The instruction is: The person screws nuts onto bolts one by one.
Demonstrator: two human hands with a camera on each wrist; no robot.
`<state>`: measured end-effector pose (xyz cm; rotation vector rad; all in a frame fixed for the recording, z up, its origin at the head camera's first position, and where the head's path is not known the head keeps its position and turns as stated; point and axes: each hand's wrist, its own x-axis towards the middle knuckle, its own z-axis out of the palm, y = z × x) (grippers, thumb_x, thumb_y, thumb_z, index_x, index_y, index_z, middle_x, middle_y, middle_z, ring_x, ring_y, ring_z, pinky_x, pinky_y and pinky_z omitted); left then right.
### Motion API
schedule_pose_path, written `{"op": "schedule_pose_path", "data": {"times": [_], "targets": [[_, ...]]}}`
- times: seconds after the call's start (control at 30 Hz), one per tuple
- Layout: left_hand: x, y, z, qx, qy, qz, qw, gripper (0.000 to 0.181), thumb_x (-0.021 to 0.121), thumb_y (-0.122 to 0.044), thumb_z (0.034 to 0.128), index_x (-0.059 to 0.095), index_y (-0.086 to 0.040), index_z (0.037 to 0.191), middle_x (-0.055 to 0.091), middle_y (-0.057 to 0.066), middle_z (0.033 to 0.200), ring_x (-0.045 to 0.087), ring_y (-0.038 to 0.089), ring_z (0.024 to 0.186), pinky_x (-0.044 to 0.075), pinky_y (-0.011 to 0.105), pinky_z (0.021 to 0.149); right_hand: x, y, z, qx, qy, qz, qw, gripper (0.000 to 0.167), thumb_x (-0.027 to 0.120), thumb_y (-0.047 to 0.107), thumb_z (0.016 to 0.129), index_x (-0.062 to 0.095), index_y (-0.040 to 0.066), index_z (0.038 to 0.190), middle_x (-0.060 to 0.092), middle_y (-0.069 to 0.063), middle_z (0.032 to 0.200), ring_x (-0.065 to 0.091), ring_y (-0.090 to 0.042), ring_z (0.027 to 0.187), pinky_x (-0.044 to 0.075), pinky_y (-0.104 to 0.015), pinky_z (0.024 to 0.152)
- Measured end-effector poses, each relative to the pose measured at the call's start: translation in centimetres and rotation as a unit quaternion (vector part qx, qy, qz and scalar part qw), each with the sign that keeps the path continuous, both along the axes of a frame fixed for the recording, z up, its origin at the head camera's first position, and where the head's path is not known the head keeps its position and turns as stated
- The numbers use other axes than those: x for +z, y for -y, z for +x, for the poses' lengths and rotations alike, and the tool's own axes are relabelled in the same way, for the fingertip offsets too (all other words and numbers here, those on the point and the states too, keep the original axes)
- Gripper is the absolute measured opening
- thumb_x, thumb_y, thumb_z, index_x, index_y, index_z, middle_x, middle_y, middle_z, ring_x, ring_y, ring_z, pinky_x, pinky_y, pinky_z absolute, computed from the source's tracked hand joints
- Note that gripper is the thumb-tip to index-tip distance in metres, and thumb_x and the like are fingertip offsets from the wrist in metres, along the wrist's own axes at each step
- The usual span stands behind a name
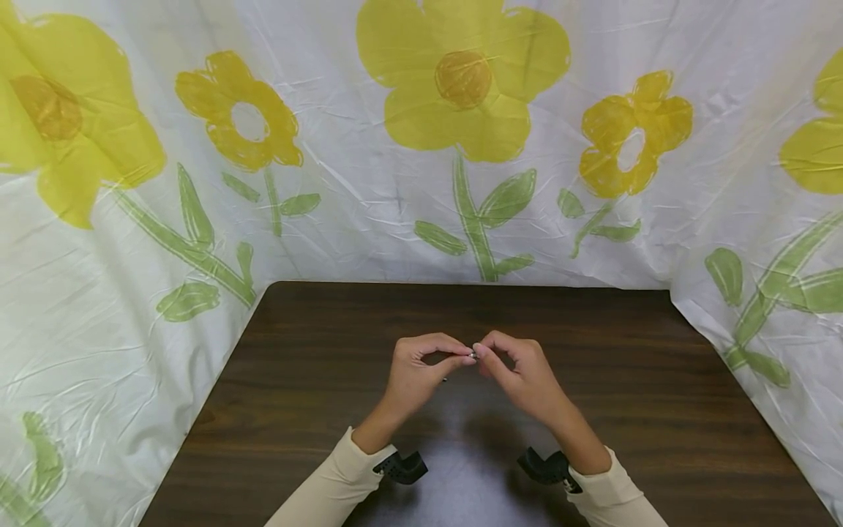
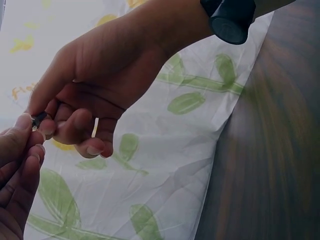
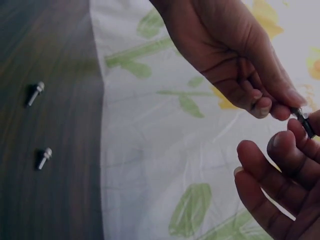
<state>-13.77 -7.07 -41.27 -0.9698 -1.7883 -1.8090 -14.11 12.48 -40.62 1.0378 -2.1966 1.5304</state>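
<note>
Over the middle of the table, my left hand point(image 1: 416, 372) and right hand point(image 1: 527, 375) meet fingertip to fingertip. Between them is a small metal bolt point(image 3: 303, 121), silver at one end and dark at the other, pinched by thumb and finger of each hand. Fingertips hide much of it, so I cannot tell whether it is one piece or two. The left wrist view shows the same bolt point(image 2: 37, 120) held at the far left. In the right wrist view, two silver bolts, an upper one point(image 3: 36, 93) and a lower one point(image 3: 44, 158), lie apart on the wood.
The dark wood-grain table point(image 1: 296, 410) reaches back to a white cloth point(image 1: 369, 219) printed with yellow flowers, which also hangs along both sides. A black wrist camera point(image 1: 403, 467) sits on the left wrist, another point(image 1: 545, 466) on the right.
</note>
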Motion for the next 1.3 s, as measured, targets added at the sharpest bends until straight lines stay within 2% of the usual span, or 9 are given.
{"op": "schedule_pose_path", "data": {"times": [0.17, 0.37, 0.5, 0.67, 0.8, 1.0, 1.03, 1.17, 1.3], "targets": [[-0.9, 0.0, -0.4, -0.008, 0.003, 0.001, 1.0000, 0.014, 0.081, 0.010, 0.0789, 0.078, 0.001, 0.089, 0.076, 0.014, 0.086, 0.073, 0.021, 0.080, 0.061, 0.037, 0.072, 0.2, -0.1, 0.1, -0.006, -0.004, 0.003, 1.0000, 0.035, 0.057, -0.002, 0.102, 0.060, 0.019, 0.073, 0.056, 0.008, 0.065, 0.054, -0.009, 0.058, 0.049, -0.026, 0.055], [-0.8, 0.1, -0.4, 0.000, 0.009, 0.007, 0.9999, 0.015, 0.079, 0.013, 0.0787, 0.078, 0.001, 0.089, 0.075, 0.016, 0.084, 0.072, 0.019, 0.077, 0.057, 0.033, 0.055, 0.5, -0.8, -0.1, 0.015, -0.019, -0.018, 0.9996, 0.022, 0.065, -0.009, 0.094, 0.071, 0.010, 0.103, 0.069, 0.002, 0.079, 0.065, -0.014, 0.069, 0.056, -0.027, 0.066], [-0.3, 0.2, -0.2, 0.000, 0.012, 0.011, 0.9999, 0.017, 0.078, 0.018, 0.0769, 0.076, 0.005, 0.087, 0.074, 0.019, 0.083, 0.072, 0.017, 0.077, 0.052, 0.031, 0.046, 0.6, -1.3, -0.3, 0.025, -0.030, -0.023, 0.9990, 0.031, 0.075, -0.009, 0.086, 0.072, 0.009, 0.111, 0.075, -0.002, 0.092, 0.071, -0.014, 0.079, 0.059, -0.028, 0.072], [1.2, 0.1, 0.6, -0.011, 0.010, 0.013, 0.9998, 0.010, 0.077, 0.017, 0.0788, 0.074, 0.010, 0.086, 0.073, 0.021, 0.082, 0.072, 0.022, 0.076, 0.055, 0.032, 0.051, 0.5, -1.5, -0.6, 0.040, -0.038, -0.023, 0.9982, 0.031, 0.078, -0.010, 0.083, 0.074, 0.011, 0.107, 0.075, -0.001, 0.095, 0.072, -0.014, 0.082, 0.059, -0.026, 0.070], [1.5, 0.1, 0.8, -0.013, 0.006, 0.013, 0.9998, 0.010, 0.077, 0.017, 0.0789, 0.074, 0.010, 0.085, 0.073, 0.021, 0.082, 0.072, 0.023, 0.075, 0.055, 0.033, 0.051, 0.4, -1.4, -0.7, 0.045, -0.036, -0.023, 0.9981, 0.030, 0.077, -0.011, 0.084, 0.074, 0.010, 0.105, 0.075, -0.004, 0.093, 0.071, -0.014, 0.080, 0.058, -0.024, 0.072], [-0.4, 0.1, -0.2, -0.010, 0.006, 0.013, 0.9998, 0.017, 0.078, 0.018, 0.0771, 0.076, 0.005, 0.088, 0.074, 0.018, 0.083, 0.072, 0.020, 0.075, 0.050, 0.041, 0.044, 0.5, -1.1, -0.5, 0.033, -0.021, -0.010, 0.9992, 0.022, 0.074, -0.004, 0.090, 0.073, 0.014, 0.103, 0.074, -0.005, 0.091, 0.070, -0.014, 0.080, 0.057, -0.024, 0.075], [-0.7, 0.2, -0.4, -0.010, 0.004, 0.012, 0.9999, 0.017, 0.078, 0.016, 0.0773, 0.077, 0.003, 0.088, 0.075, 0.017, 0.084, 0.072, 0.020, 0.075, 0.051, 0.038, 0.046, 0.5, -1.0, -0.4, 0.032, -0.019, -0.007, 0.9993, 0.020, 0.073, -0.003, 0.091, 0.073, 0.014, 0.102, 0.074, -0.005, 0.090, 0.070, -0.014, 0.079, 0.057, -0.024, 0.074], [-0.8, 0.2, -0.5, -0.007, -0.007, 0.009, 0.9999, 0.016, 0.080, 0.012, 0.0787, 0.078, 0.001, 0.090, 0.075, 0.015, 0.085, 0.072, 0.021, 0.076, 0.054, 0.029, 0.054, 0.5, -0.9, -0.3, 0.024, -0.016, 0.003, 0.9996, 0.019, 0.070, -0.001, 0.094, 0.072, 0.016, 0.100, 0.072, 0.000, 0.086, 0.069, -0.013, 0.076, 0.057, -0.025, 0.072], [-0.7, 0.1, -0.4, -0.004, -0.006, 0.006, 1.0000, 0.016, 0.080, 0.012, 0.0786, 0.078, 0.001, 0.090, 0.076, 0.014, 0.085, 0.073, 0.021, 0.076, 0.056, 0.031, 0.057, 0.3, -0.7, -0.3, 0.016, -0.008, 0.006, 0.9998, 0.021, 0.067, -0.002, 0.096, 0.070, 0.019, 0.095, 0.068, 0.003, 0.078, 0.066, -0.010, 0.072, 0.056, -0.025, 0.068]]}}
